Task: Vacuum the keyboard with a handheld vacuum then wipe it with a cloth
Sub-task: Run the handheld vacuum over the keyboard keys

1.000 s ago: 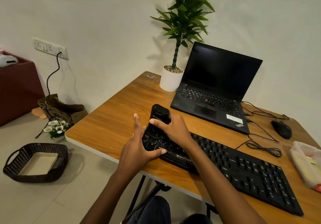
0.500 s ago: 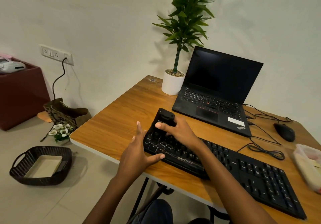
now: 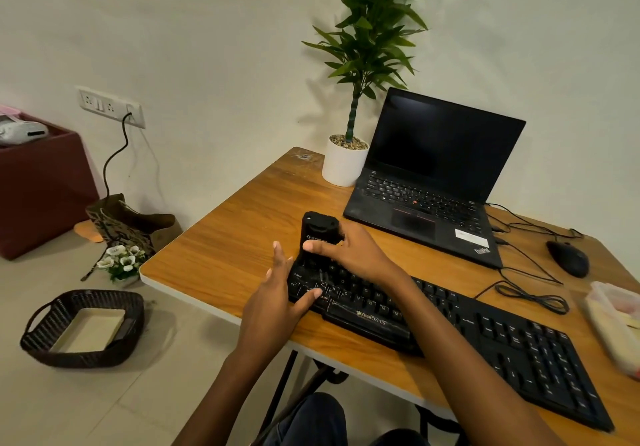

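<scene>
1. My right hand (image 3: 356, 255) grips the black handheld vacuum (image 3: 318, 229), thumb across its front and fingers curled behind. The vacuum stands nearly upright at the centre of the frame, its lower end on the left end of the keyboard (image 3: 502, 338).
2. My left hand (image 3: 273, 303) is spread, fingers straight along the keyboard's left edge. The thumb rests on the bottom-left keys, apparently to steady the board.
3. The keyboard lies slantwise on the wooden table (image 3: 242, 237), in front of the laptop (image 3: 433, 175), and runs toward the lower right.
4. Over the last second almost nothing has shifted. The vacuum sits over the same corner keys and the left hand keeps the same brace; only my view has drifted slightly.
5. I take that as dwelling on this corner, with vacuuming under way. Whether the keys to the right are done, I cannot tell.
6. Wiping has not begun. I see no cloth I can identify; the clear container (image 3: 613, 321) at the right edge holds something pale.
</scene>
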Action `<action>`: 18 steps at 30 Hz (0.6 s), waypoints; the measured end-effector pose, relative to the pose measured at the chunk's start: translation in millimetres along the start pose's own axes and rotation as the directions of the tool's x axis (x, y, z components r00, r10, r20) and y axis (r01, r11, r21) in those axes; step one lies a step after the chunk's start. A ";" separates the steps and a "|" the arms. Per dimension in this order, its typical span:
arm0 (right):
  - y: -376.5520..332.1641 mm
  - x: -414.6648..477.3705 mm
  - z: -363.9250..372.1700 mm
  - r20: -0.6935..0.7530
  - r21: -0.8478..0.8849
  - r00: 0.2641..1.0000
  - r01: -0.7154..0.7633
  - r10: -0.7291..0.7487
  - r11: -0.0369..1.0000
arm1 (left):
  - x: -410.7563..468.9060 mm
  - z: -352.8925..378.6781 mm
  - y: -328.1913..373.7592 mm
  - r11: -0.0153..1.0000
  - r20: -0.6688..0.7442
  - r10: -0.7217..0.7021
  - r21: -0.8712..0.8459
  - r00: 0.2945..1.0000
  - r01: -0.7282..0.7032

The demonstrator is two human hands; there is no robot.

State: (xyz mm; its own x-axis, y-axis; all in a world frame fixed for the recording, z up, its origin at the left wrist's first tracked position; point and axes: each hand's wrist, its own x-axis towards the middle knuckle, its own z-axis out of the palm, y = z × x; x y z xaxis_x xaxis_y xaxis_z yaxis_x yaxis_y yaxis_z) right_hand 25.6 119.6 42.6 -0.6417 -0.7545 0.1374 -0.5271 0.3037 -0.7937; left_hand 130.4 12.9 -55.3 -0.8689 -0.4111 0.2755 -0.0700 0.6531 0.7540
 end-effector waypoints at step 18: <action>-6.4 0.3 4.2 0.000 -0.036 1.000 0.008 -0.008 0.999 | -0.6 2.8 -3.0 1.000 -0.029 -0.001 0.027 1.000 0.001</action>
State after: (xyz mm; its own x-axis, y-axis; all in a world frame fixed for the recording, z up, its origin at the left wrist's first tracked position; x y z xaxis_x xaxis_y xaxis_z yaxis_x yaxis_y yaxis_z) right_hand 31.2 115.0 45.2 -0.6378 -0.7567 0.1438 -0.5518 0.3187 -0.7707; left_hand 129.7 13.0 -59.4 -0.8544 -0.4298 0.2921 -0.0844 0.6694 0.7381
